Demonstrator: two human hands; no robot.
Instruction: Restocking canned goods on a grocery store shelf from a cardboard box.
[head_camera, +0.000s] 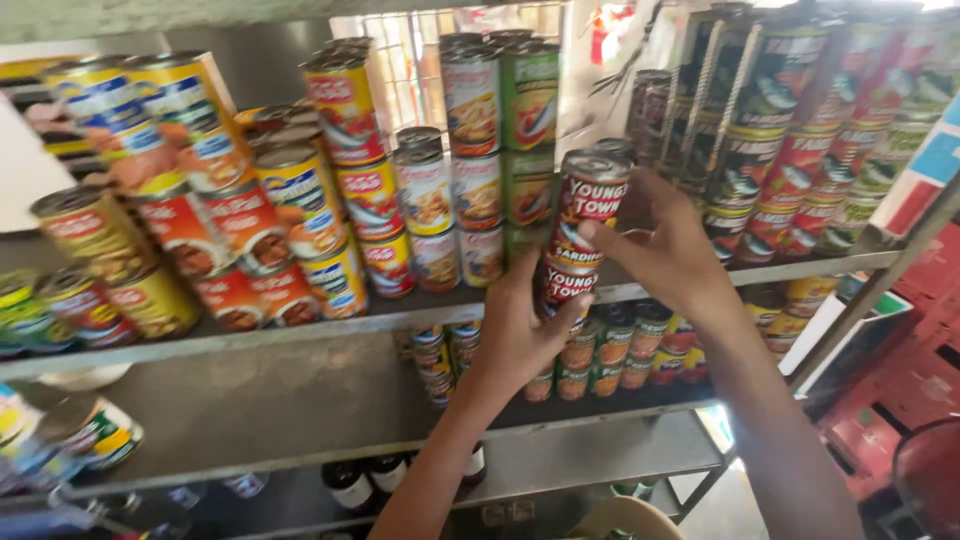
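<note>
- Gripping the upper red-labelled cylindrical metal can (590, 205), the right hand (668, 255) closes its fingers round the side.
- The left hand (515, 335) clasps the matching lower red can (566, 285) beneath it.
- Both cans stand stacked on the grey metal shelf (300, 335), just right of the green-labelled cans (528, 130).
- Rigid, probably weighty and smooth; best held round the label.

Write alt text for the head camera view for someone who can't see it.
Two bare hands grip a stack of two red cans on a metal shelf: the right hand on the upper can, the left hand on the lower. Stacked rows of red, yellow and green cans fill the shelf around them, with more cans and dark bottles on lower shelves.
</note>
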